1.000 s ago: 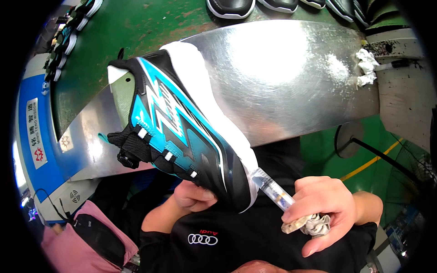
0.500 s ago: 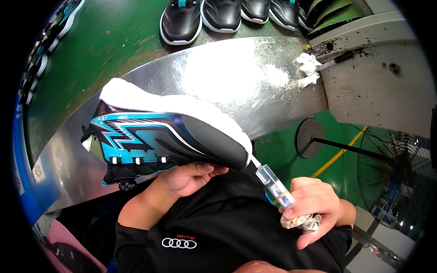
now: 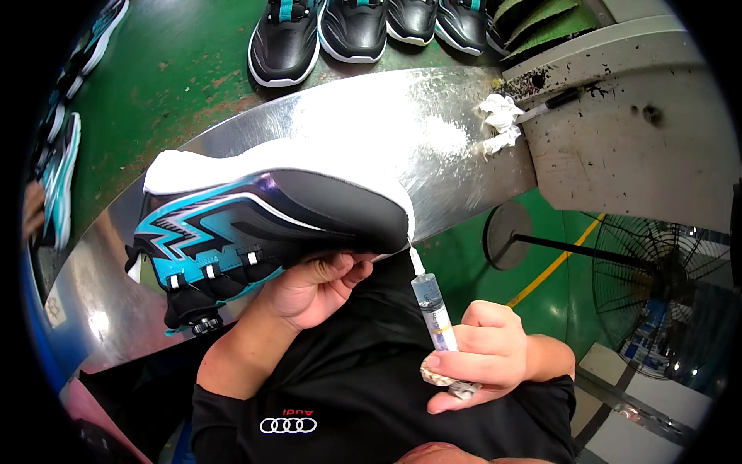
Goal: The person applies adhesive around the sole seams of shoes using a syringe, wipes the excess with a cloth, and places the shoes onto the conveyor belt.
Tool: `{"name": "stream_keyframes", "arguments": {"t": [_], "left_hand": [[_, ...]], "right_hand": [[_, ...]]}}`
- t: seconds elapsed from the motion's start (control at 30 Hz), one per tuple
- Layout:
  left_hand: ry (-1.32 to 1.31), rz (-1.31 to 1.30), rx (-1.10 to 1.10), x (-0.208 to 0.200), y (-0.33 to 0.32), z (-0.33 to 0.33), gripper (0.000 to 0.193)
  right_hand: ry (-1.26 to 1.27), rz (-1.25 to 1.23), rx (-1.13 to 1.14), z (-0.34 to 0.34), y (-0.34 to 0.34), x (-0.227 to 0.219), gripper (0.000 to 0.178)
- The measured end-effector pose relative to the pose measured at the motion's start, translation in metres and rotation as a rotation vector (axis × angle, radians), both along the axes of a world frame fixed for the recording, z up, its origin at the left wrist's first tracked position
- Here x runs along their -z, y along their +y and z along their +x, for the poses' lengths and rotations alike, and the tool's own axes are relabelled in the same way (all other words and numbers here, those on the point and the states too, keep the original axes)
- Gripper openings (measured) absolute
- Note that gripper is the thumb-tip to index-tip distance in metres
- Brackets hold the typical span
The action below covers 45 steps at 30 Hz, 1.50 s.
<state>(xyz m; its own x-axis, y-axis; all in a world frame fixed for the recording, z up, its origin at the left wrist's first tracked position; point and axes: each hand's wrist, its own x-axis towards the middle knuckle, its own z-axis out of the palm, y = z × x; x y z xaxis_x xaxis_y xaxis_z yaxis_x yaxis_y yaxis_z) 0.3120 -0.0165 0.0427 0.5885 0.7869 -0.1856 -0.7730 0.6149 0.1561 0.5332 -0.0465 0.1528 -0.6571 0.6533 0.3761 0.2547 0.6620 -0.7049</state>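
My left hand (image 3: 315, 295) grips a black and turquoise sneaker (image 3: 309, 210) from below by its upper. The shoe is tipped on its side, its white sole edge facing away from me and its toe to the right. Closed around a clear syringe (image 3: 431, 303), my right hand (image 3: 493, 344) also keeps a crumpled pale cloth (image 3: 442, 377) against the palm. The syringe's thin tip meets the toe where upper and white sole join, as far as I can see. Clear liquid appears to be in its barrel.
A shiny metal bench edge (image 3: 386, 100) lies beyond the shoe, beside a green surface (image 3: 185, 69) with several sneakers (image 3: 284, 46). Crumpled white tissue (image 3: 501, 116) and a black-handled brush-like tool (image 3: 560, 99) lie by the grey machine housing (image 3: 618, 155). A fan (image 3: 665, 282) stands right. Another person's hand (image 3: 34, 207) shows far left.
The syringe has swung more upright and shifted left, its tip now lower on the toe's edge. The sneaker has turned slightly. At the far left, another sneaker and a person's hand have appeared.
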Motion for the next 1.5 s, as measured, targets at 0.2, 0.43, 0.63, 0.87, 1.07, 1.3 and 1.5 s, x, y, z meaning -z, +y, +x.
{"name": "stream_keyframes", "arguments": {"t": [0.2, 0.43, 0.63, 0.87, 1.07, 1.3, 1.5], "left_hand": [[-0.104, -0.010, -0.020, -0.007, 0.003, 0.002, 0.029], [-0.136, 0.008, -0.025, -0.013, 0.004, 0.003, 0.032], [-0.175, 0.003, -0.029, -0.016, 0.005, 0.002, 0.036], [-0.098, -0.050, -0.016, -0.014, -0.001, 0.000, 0.020], [-0.091, -0.109, -0.058, -0.012, -0.060, -0.029, 0.050], [0.437, -0.177, -0.400, -0.039, -0.122, -0.105, 0.073], [0.716, 0.067, -0.456, -0.033, -0.067, -0.121, 0.072]], "right_hand": [[-0.067, 0.184, 0.031, -0.009, 0.003, 0.012, 0.028], [-0.081, 0.345, 0.070, -0.015, 0.003, 0.025, 0.022], [-0.112, 0.376, 0.067, -0.018, 0.003, 0.028, 0.024], [0.025, 0.396, 0.053, -0.004, -0.004, 0.027, 0.035], [-0.127, 0.327, 0.202, 0.018, 0.032, 0.062, 0.053], [-0.027, 0.295, 0.244, -0.009, 0.086, 0.106, 0.051], [-0.009, 0.220, 0.238, -0.018, 0.090, 0.110, 0.050]]}}
